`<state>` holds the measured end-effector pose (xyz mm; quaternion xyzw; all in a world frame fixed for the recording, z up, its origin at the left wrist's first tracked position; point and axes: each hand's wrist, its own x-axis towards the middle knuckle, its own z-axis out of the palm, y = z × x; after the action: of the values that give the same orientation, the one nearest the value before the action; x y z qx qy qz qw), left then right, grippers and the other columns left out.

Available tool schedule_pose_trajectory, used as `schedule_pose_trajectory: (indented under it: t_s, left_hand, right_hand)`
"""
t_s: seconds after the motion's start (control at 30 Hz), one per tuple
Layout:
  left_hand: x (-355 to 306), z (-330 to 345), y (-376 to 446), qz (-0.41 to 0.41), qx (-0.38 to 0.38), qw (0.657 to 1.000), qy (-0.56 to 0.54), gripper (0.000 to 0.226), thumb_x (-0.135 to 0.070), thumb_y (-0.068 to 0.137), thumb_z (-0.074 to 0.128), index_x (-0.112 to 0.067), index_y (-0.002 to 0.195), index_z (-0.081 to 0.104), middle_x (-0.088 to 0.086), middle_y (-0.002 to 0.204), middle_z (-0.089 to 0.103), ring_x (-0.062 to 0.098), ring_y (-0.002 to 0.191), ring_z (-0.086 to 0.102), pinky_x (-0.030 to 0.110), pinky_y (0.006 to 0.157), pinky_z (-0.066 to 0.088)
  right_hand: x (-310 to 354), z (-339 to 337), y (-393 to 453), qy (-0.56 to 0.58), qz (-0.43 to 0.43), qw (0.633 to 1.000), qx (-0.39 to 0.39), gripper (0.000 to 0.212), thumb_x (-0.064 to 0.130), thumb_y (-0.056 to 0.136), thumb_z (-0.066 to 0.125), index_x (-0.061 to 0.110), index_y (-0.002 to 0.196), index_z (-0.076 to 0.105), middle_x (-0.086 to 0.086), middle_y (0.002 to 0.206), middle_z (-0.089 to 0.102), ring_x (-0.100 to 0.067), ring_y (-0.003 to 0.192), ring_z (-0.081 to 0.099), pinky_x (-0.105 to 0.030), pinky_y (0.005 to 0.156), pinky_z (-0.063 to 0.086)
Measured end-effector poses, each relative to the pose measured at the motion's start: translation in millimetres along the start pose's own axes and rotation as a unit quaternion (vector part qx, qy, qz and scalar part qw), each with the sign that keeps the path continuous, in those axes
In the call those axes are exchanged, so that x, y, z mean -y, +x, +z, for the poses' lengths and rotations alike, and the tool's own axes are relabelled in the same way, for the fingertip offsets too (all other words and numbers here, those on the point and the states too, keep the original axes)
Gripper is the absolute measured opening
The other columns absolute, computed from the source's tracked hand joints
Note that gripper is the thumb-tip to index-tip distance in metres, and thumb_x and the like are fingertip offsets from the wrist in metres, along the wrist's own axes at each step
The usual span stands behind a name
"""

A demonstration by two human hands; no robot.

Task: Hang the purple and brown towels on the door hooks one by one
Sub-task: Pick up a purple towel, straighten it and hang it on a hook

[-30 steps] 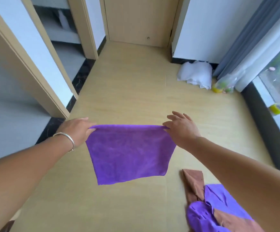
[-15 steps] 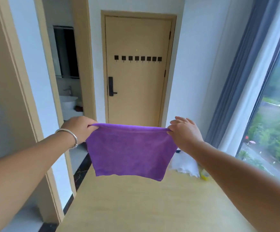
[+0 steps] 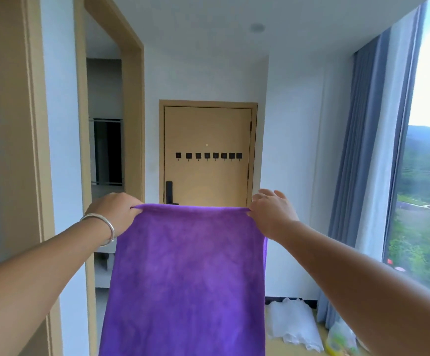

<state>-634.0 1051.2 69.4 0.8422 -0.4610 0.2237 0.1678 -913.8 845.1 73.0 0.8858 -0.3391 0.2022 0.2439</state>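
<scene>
The purple towel (image 3: 188, 278) hangs flat in the air, stretched out between two hands. The left hand (image 3: 116, 214) pinches its top left corner, and the right hand (image 3: 272, 214) pinches its top right corner with the other fingers sticking up. Far behind it is the door (image 3: 208, 129) with a row of dark hooks (image 3: 208, 155), and a blue curtain (image 3: 357, 176) hangs by the window (image 3: 429, 176).

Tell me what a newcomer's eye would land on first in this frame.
The purple towel dominates, stretched flat across the lower centre and held up by its top corners: the left hand grips one corner, the right hand pinches the other. Behind it, at the far end of the room, stands a closed wooden door with a row of dark hooks, all bare. A tall window with blue curtains fills the right side.
</scene>
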Motion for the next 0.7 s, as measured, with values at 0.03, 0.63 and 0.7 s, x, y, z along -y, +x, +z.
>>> schedule_pose_trajectory:
  t_s: [0.03,0.63,0.7]
  left_hand:
    - [0,2,9,-0.001,-0.001,1.000,0.003,0.038,-0.041,0.100,0.038,-0.030,0.081,0.069,-0.010,0.075,0.066,0.011,0.069,0.058,0.022,0.053,0.036]
    - [-15,86,234,-0.010,-0.052,0.999,0.013,0.034,-0.037,0.097,0.046,-0.027,0.074,0.068,-0.010,0.068,0.065,0.012,0.067,0.059,0.032,0.064,0.052]
    - [-11,99,260,-0.005,-0.053,0.998,0.025,0.035,-0.037,0.099,0.044,-0.026,0.076,0.069,-0.010,0.069,0.065,0.011,0.067,0.059,0.030,0.063,0.050]
  right_hand:
    - [-4,1,9,0.001,-0.001,1.000,-0.004,0.031,0.042,0.101,0.038,0.030,0.107,0.066,0.009,0.113,0.058,-0.012,0.118,0.042,-0.032,0.101,0.031]
    - [-85,99,227,0.013,-0.024,0.999,-0.046,0.034,0.042,0.102,0.036,0.029,0.113,0.066,0.008,0.127,0.057,-0.016,0.133,0.035,-0.035,0.109,0.028]
    - [-87,116,254,0.010,-0.025,0.998,-0.050,0.034,0.042,0.102,0.036,0.029,0.109,0.067,0.008,0.122,0.058,-0.016,0.131,0.037,-0.035,0.108,0.030]
